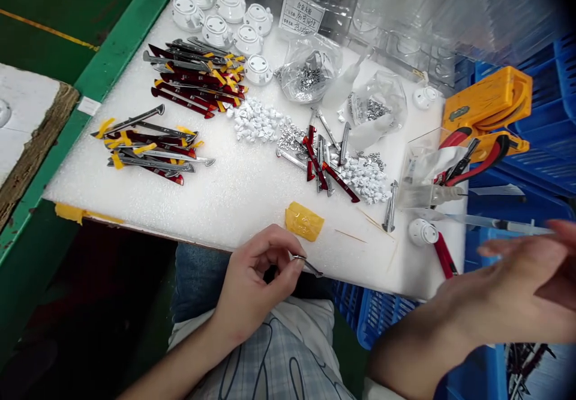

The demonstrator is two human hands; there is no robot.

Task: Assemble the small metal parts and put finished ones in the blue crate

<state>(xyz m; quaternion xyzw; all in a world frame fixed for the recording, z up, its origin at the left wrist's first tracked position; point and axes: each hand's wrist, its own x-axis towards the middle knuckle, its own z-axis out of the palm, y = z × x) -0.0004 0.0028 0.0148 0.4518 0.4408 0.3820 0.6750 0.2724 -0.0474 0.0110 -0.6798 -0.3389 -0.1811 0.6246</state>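
My left hand (265, 274) pinches a small silver-grey metal strip (310, 266) between thumb and forefinger, just over the near edge of the white foam sheet (216, 208). Beyond it lies a yellow patch (304, 220) with something glossy on it. At the right edge is my right hand (517, 286), smeared by motion; its grip cannot be made out. A syringe (508, 225) lies or hangs close to those fingers; whether they touch it is unclear. Red and silver strips (318, 160) lie mid-sheet beside small white pieces (366, 178).
Strips with yellow tabs lie in two piles (198, 76) (150, 151) at left. White round casings (216, 31) stand behind. Clear bags (310, 73) hold small metal parts. At right are a yellow tape dispenser (488, 103), a clear box (416, 166) with pliers, and blue crates (546, 106).
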